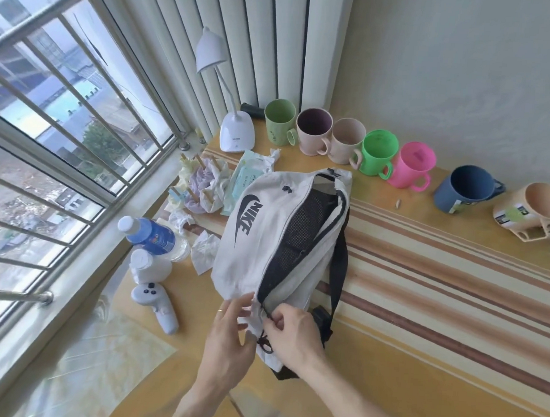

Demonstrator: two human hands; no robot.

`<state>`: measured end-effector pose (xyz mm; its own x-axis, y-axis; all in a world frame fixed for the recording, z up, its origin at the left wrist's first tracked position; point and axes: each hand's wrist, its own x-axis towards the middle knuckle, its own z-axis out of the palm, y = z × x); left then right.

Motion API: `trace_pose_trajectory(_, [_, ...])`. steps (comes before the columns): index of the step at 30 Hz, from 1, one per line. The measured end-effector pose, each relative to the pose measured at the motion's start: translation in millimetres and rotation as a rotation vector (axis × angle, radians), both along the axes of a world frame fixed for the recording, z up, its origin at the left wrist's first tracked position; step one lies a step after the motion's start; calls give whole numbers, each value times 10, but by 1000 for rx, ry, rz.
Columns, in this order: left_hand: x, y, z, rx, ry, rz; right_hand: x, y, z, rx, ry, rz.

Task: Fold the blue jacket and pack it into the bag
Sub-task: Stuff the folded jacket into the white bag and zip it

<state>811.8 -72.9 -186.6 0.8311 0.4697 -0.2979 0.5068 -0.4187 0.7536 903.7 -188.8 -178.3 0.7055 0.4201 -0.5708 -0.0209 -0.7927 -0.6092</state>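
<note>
A white waist bag (pixel 259 239) with a black logo lies on the striped table, its main zip gaping and black mesh lining showing inside. My left hand (pixel 230 337) pinches the white fabric at the bag's near end. My right hand (pixel 295 335) grips the zip pull at that same end. A black strap (pixel 338 276) runs down the bag's right side to a buckle. No blue jacket is in view.
Several mugs (pixel 380 153) line the back wall, with a white desk lamp (pixel 236 132) at the left. A wipes pack (pixel 246 180), crumpled tissues, a blue-labelled bottle (pixel 153 236), a white jar and a white controller (pixel 158 304) lie left of the bag by the window.
</note>
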Motion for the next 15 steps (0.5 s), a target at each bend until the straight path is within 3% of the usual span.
trace_pose_trajectory(4, [10,-48,82,119,30,-95,82,-210,236,126,198,-96])
trace_pose_trajectory(9, [222,-97,126,284,-6,-61,230,-171,560,323,528,-194])
trace_pose_trajectory(15, [280,-178,104,412,65,-82,765,-108,754,382,657,-537])
